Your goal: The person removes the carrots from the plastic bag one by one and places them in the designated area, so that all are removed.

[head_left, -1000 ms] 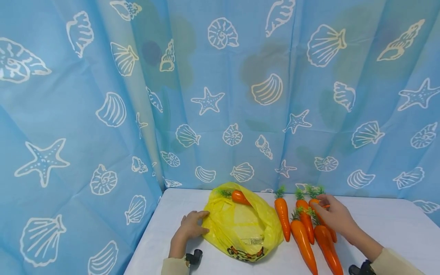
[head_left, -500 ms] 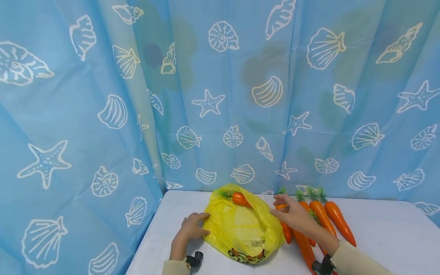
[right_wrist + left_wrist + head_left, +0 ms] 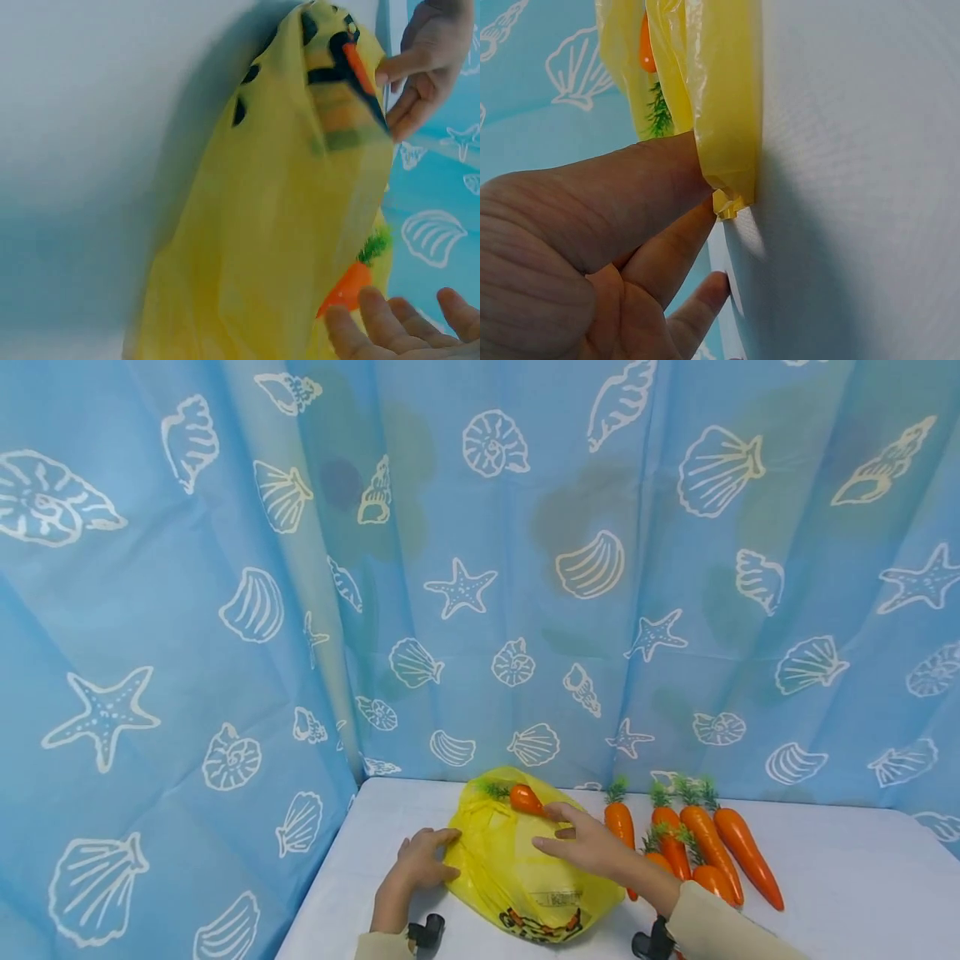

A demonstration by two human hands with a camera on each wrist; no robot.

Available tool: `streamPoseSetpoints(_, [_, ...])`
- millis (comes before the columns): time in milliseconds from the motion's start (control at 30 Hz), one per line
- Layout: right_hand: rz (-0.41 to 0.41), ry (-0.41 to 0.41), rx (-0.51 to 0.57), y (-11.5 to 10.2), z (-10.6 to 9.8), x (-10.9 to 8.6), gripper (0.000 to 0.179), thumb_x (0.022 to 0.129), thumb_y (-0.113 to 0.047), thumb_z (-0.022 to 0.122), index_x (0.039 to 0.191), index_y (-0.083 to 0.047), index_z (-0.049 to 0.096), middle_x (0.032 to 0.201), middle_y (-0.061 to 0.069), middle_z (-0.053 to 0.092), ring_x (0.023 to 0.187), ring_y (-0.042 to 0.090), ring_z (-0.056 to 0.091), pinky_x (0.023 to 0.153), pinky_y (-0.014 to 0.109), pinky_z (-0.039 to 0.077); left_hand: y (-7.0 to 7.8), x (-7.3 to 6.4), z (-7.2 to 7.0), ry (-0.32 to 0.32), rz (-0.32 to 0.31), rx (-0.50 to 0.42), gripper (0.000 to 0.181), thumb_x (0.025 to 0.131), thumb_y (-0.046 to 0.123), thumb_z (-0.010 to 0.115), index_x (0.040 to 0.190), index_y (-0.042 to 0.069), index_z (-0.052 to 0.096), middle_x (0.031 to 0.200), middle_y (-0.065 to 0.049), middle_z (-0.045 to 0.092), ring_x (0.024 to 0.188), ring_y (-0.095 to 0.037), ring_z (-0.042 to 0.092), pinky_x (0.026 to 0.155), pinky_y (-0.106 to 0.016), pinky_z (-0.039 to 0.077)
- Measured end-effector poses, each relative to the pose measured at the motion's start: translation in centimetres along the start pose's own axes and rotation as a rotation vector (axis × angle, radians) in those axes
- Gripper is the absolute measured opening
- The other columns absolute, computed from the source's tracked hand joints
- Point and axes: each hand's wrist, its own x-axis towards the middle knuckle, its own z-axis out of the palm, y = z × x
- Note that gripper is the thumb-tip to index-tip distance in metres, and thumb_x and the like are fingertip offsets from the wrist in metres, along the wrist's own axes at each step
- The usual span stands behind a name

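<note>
A yellow plastic bag (image 3: 510, 878) lies spread on the table, its mouth loosely gaping. At its far end sits an orange carrot (image 3: 525, 799) with a green leafy top. My left hand (image 3: 422, 862) stays at the bag's left edge; in the left wrist view, thumb and finger pinch the yellow plastic (image 3: 727, 97). Over the bag's right part, my right hand (image 3: 588, 846) reaches with relaxed, spread fingers and holds nothing. In the right wrist view its fingertips (image 3: 375, 315) are close to the carrot (image 3: 351, 287); whether they touch the plastic, I cannot tell.
Several more carrots (image 3: 708, 843) with green tops lie right of the bag, some partly behind my right forearm. They rest on a white-covered table (image 3: 847, 868). A blue curtain (image 3: 480, 693) with white shell prints hangs at the back and left.
My right hand has moved left from the carrots to above the bag. The rightmost carrot, behind the hand at first, is now uncovered. My left hand has kept its place.
</note>
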Motion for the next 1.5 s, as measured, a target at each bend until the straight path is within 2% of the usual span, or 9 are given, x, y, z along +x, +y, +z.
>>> streamPoseSetpoints(100, [0.031, -0.014, -0.034, -0.3, 0.7, 0.3, 0.076, 0.091, -0.049, 0.065, 0.149, -0.007, 0.039, 0.153, 0.019, 0.04, 0.133, 0.047, 0.047, 0.102, 0.058, 0.048, 0.1, -0.1, 0.1, 0.004, 0.004, 0.005, 0.055, 0.08, 0.017, 0.08, 0.132, 0.014, 0.063, 0.14, -0.015, 0.055, 0.137, -0.043, 0.041, 0.117, -0.071, 0.011])
streamPoseSetpoints(267, [0.047, 0.036, -0.155, -0.1, 1.4, 1.5, 0.081, 0.091, -0.057, 0.06, 0.152, -0.009, 0.037, 0.155, 0.015, 0.039, 0.138, 0.042, 0.042, 0.108, 0.063, 0.039, 0.3, -0.2, -0.2, 0.016, 0.008, 0.01, 0.055, 0.08, 0.016, 0.081, 0.132, 0.013, 0.063, 0.139, -0.015, 0.056, 0.136, -0.043, 0.041, 0.117, -0.071, 0.011])
streamPoseSetpoints(400, [0.006, 0.083, -0.232, 0.3, 1.5, 2.5, 0.08, 0.093, -0.053, 0.06, 0.151, -0.004, 0.037, 0.154, 0.019, 0.039, 0.141, 0.042, 0.038, 0.113, 0.063, 0.034, 0.3, -0.2, -0.2, 0.01, 0.007, 0.011, 0.056, 0.08, 0.016, 0.081, 0.133, 0.013, 0.063, 0.14, -0.015, 0.056, 0.136, -0.043, 0.041, 0.117, -0.071, 0.011])
streamPoseSetpoints(500, [-0.034, 0.125, -0.256, 0.8, 1.5, 3.4, 0.075, 0.094, -0.047, 0.062, 0.149, -0.001, 0.038, 0.151, 0.02, 0.043, 0.137, 0.042, 0.044, 0.11, 0.061, 0.038, 0.3, -0.1, -0.2, 0.008, -0.001, 0.019, 0.056, 0.08, 0.016, 0.081, 0.133, 0.014, 0.063, 0.14, -0.014, 0.056, 0.137, -0.043, 0.04, 0.118, -0.07, 0.011])
streamPoseSetpoints(633, [-0.041, 0.163, -0.249, 1.5, 1.2, 4.5, 0.074, 0.092, -0.044, 0.066, 0.148, -0.003, 0.04, 0.145, 0.019, 0.05, 0.126, 0.037, 0.055, 0.103, 0.058, 0.047, 0.4, 0.0, 0.0, 0.013, -0.004, 0.014, 0.056, 0.079, 0.015, 0.081, 0.133, 0.014, 0.063, 0.141, -0.013, 0.056, 0.139, -0.042, 0.038, 0.119, -0.068, 0.01])
streamPoseSetpoints(900, [0.067, 0.135, -0.3, 2.5, 0.9, 5.2, 0.079, 0.09, -0.046, 0.068, 0.149, -0.001, 0.039, 0.149, 0.021, 0.045, 0.131, 0.042, 0.049, 0.106, 0.061, 0.043, 0.6, -0.3, 0.3, 0.003, -0.012, 0.014, 0.055, 0.079, 0.015, 0.082, 0.131, 0.013, 0.064, 0.138, -0.013, 0.058, 0.137, -0.043, 0.04, 0.118, -0.07, 0.011])
streamPoseSetpoints(1100, [0.087, 0.113, -0.367, 2.8, 1.3, 5.5, 0.083, 0.089, -0.047, 0.069, 0.148, 0.002, 0.038, 0.148, 0.023, 0.047, 0.131, 0.042, 0.049, 0.108, 0.059, 0.042, 0.4, -0.4, 0.2, -0.002, -0.02, 0.026, 0.055, 0.078, 0.015, 0.082, 0.131, 0.013, 0.064, 0.138, -0.012, 0.058, 0.137, -0.043, 0.041, 0.117, -0.07, 0.011])
streamPoseSetpoints(1300, [0.094, 0.098, -0.346, 2.8, 1.7, 5.6, 0.08, 0.088, -0.044, 0.071, 0.147, 0.001, 0.04, 0.145, 0.021, 0.05, 0.128, 0.04, 0.052, 0.107, 0.058, 0.044, 0.4, -0.5, 0.1, -0.014, -0.026, 0.021, 0.056, 0.079, 0.015, 0.082, 0.131, 0.013, 0.064, 0.139, -0.013, 0.057, 0.137, -0.043, 0.04, 0.117, -0.07, 0.011])
streamPoseSetpoints(1500, [0.078, 0.107, -0.337, 2.9, 1.8, 5.6, 0.077, 0.09, -0.04, 0.07, 0.148, 0.0, 0.039, 0.146, 0.021, 0.048, 0.13, 0.041, 0.05, 0.108, 0.059, 0.042, 0.3, -0.7, 0.1, 0.006, -0.007, 0.017, 0.055, 0.079, 0.015, 0.081, 0.131, 0.013, 0.064, 0.139, -0.013, 0.057, 0.138, -0.044, 0.04, 0.118, -0.07, 0.011])
